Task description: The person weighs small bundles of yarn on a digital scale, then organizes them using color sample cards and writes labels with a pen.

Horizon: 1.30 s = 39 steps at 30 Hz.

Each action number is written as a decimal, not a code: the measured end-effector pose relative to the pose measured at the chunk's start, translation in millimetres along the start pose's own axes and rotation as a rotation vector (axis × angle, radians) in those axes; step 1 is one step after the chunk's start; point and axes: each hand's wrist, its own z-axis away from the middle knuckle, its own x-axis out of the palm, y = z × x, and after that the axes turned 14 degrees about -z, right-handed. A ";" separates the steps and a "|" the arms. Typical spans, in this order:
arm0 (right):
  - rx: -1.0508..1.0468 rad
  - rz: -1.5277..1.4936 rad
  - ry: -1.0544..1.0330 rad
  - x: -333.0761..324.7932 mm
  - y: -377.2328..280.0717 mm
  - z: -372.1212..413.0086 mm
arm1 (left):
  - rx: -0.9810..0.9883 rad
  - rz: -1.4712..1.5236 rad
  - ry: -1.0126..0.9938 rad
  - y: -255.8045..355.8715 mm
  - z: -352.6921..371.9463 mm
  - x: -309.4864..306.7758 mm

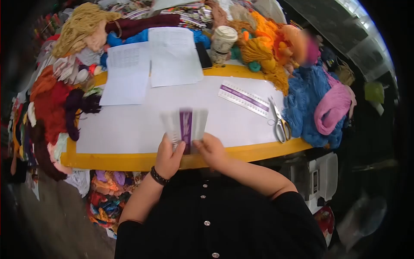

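Note:
Between my two hands is a white thread card (pixel 186 125) with a purple stripe, held upright over the table's front edge. Motion smears it, and pale panels show on both sides of the stripe. My left hand (pixel 169 155) is closed on its lower left part, thumb across the front. My right hand (pixel 211 150) pinches its lower right edge. A similar thread card (pixel 244 99) with rows of holes along its edges lies flat to the right. Beside it rest scissors (pixel 280 121), blades pointing away from me.
Printed sheets (pixel 172 56) lie at the back, next to a black phone (pixel 203 55) and a lidded paper cup (pixel 223 43). Yarn heaps surround the white, yellow-edged table (pixel 116 160): red yarn (pixel 49 101) at left, blue yarn (pixel 306 103) and a pink skein (pixel 333 108) at right.

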 end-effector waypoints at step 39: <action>0.156 0.418 0.660 -199.3 55.0 47.7 | 0.035 -0.936 0.162 -152.3 -68.0 -86.9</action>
